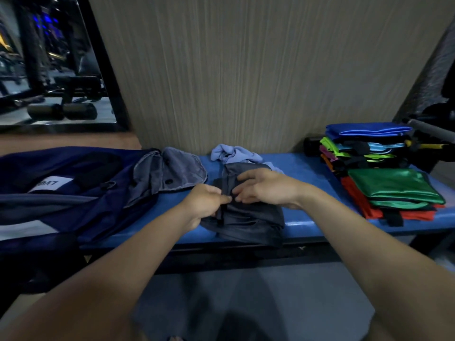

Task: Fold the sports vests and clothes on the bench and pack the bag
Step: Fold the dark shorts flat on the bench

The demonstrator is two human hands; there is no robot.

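Note:
A dark grey garment (248, 217) lies bunched on the blue bench (305, 173), near its front edge. My left hand (204, 205) pinches a fold of it on the left. My right hand (266, 188) rests on top of it, fingertips pinching the cloth close to the left thumb. Behind it lies a crumpled light blue garment (234, 153). A navy bag (73, 183) lies open at the left end of the bench, its grey-lined flap (172, 171) thrown back. Folded shiny vests (384, 185) in green, red, blue and other colours are stacked at the right end.
A wood-grain wall (246, 70) rises right behind the bench. A mirror (49, 65) at upper left reflects gym equipment. Dark gear and a grey bar (430, 130) stand past the vest stack on the right. Grey floor (246, 303) lies below the bench.

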